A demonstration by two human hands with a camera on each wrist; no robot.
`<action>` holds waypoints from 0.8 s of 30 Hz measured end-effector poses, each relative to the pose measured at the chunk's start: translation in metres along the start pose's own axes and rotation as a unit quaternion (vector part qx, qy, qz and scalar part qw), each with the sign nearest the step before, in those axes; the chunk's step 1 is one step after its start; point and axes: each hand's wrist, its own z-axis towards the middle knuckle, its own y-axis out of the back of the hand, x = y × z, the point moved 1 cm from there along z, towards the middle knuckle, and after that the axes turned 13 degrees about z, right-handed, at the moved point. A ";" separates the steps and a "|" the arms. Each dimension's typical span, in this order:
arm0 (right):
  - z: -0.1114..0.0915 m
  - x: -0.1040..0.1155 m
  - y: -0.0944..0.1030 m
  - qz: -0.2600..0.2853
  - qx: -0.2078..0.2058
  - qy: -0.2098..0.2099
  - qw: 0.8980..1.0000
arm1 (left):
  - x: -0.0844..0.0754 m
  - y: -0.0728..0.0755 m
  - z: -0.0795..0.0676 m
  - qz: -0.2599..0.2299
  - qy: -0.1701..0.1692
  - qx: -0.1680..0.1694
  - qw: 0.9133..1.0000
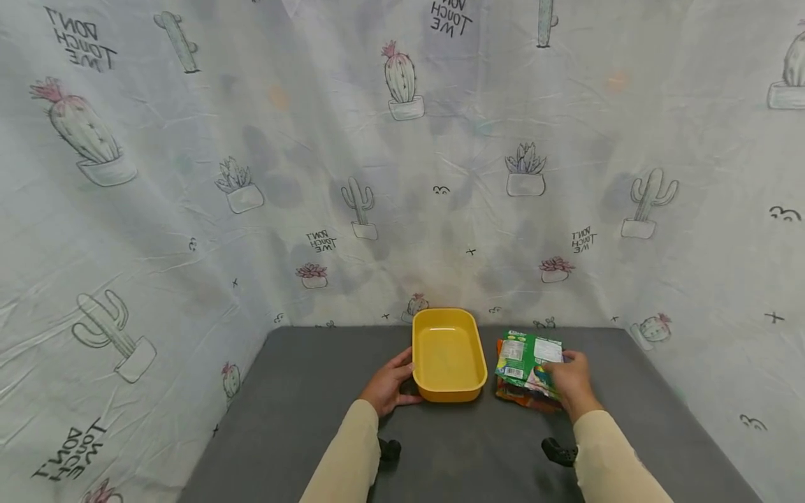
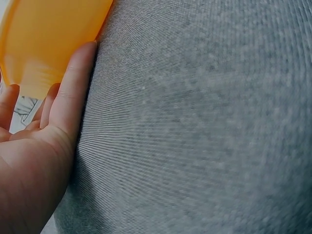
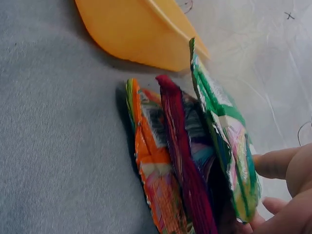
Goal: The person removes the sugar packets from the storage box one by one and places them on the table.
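A yellow rectangular plastic tub (image 1: 445,353) stands upright on the grey table. My left hand (image 1: 391,384) touches its left side; in the left wrist view the extended fingers (image 2: 73,92) lie against its wall, low by the tabletop. To the right of the tub is a stack of flat snack packets. The green packet (image 1: 531,356) is on top, and my right hand (image 1: 572,381) pinches its right edge, thumb on the upper face. Under it, the right wrist view shows a dark red-purple packet (image 3: 180,146) and an orange packet (image 3: 148,151). The right fingertips are partly hidden behind the green packet.
The grey tabletop (image 1: 465,454) reaches back to a pale curtain (image 1: 453,209) printed with cacti, which also hangs at both sides. Black straps or mounts (image 1: 558,453) show at both wrists.
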 end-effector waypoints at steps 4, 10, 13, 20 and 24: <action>0.000 0.001 0.002 -0.014 -0.011 0.004 1.000 | -0.003 0.001 0.001 0.001 0.002 -0.006 1.000; 0.000 0.002 0.005 -0.031 -0.008 -0.001 0.999 | -0.001 -0.001 0.000 0.005 0.000 -0.022 1.000; 0.001 0.001 0.011 -0.032 -0.007 -0.004 0.999 | -0.001 -0.003 0.000 0.003 -0.002 -0.028 1.000; -0.002 0.011 0.024 0.002 -0.012 0.027 1.000 | -0.010 -0.002 -0.010 0.016 -0.001 -0.046 0.999; -0.008 0.028 0.023 0.002 0.002 0.055 0.999 | -0.032 0.005 -0.015 0.032 -0.010 -0.073 0.997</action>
